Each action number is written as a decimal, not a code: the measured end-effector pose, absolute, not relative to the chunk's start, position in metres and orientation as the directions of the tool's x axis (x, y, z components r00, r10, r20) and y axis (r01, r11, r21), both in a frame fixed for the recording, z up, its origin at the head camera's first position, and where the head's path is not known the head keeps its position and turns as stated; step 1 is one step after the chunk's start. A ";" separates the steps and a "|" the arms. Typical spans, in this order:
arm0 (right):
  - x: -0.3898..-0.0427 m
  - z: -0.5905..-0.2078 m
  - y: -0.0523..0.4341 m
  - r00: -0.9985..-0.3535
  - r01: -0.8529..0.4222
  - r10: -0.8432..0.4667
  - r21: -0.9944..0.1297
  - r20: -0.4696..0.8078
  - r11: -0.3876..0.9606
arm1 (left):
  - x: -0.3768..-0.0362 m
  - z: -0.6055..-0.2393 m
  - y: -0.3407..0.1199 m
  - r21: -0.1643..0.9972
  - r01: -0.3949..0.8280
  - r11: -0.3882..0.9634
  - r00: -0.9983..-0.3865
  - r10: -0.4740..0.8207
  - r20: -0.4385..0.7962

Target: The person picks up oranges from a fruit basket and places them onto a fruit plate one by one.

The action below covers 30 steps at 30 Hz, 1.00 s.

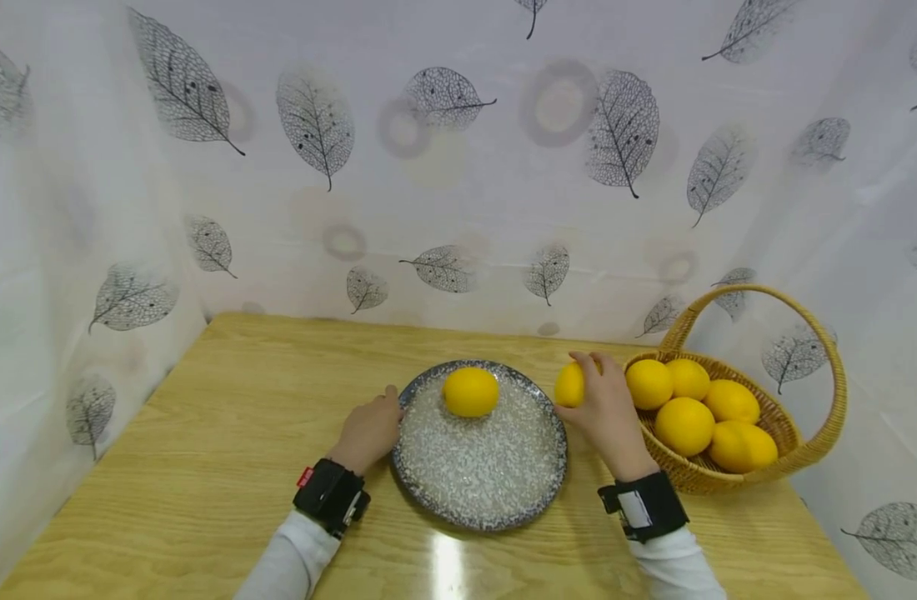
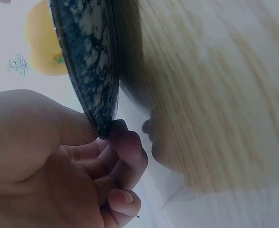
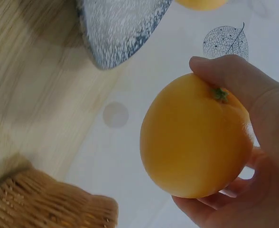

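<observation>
A round speckled grey plate (image 1: 481, 479) with a dark rim lies on the wooden table, and one orange (image 1: 470, 392) sits near its far edge. My left hand (image 1: 367, 432) pinches the plate's left rim, the thumb (image 2: 75, 126) above and curled fingers below. To the right of the plate, my right hand (image 1: 607, 412) holds a second orange (image 3: 194, 137) between thumb and fingers. In the right wrist view the green stem end shows by the thumb. That orange is off the table, between plate and basket.
A wicker basket (image 1: 687, 477) with a tall arched handle (image 1: 826, 342) stands at the right, holding several oranges (image 1: 683, 427). Behind the table (image 1: 203, 467) hangs a white curtain (image 1: 488, 200) printed with dark leaves.
</observation>
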State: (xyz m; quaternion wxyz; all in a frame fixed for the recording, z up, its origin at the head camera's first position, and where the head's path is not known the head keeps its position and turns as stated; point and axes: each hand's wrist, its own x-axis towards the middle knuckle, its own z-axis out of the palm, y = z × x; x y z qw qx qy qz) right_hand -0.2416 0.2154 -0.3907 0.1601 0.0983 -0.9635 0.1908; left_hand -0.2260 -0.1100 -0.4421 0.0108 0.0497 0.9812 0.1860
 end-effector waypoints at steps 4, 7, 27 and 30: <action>-0.248 -0.394 0.208 -0.937 -0.265 -0.146 -0.371 0.319 0.890 | -0.227 -0.440 -0.109 0.361 0.084 0.929 -0.995 0.096 -0.016; -0.251 -0.398 0.204 -0.953 -0.242 -0.136 -0.414 0.269 0.877 | -0.227 -0.439 -0.110 0.364 0.079 0.928 -0.995 0.094 -0.022; -0.254 -0.413 0.191 -0.963 -0.240 -0.148 -0.470 0.226 0.849 | -0.228 -0.442 -0.110 0.367 0.087 0.926 -0.995 0.095 -0.005; -0.254 -0.415 0.190 -0.961 -0.250 -0.159 -0.470 0.225 0.847 | -0.228 -0.442 -0.110 0.371 0.085 0.925 -0.996 0.094 -0.007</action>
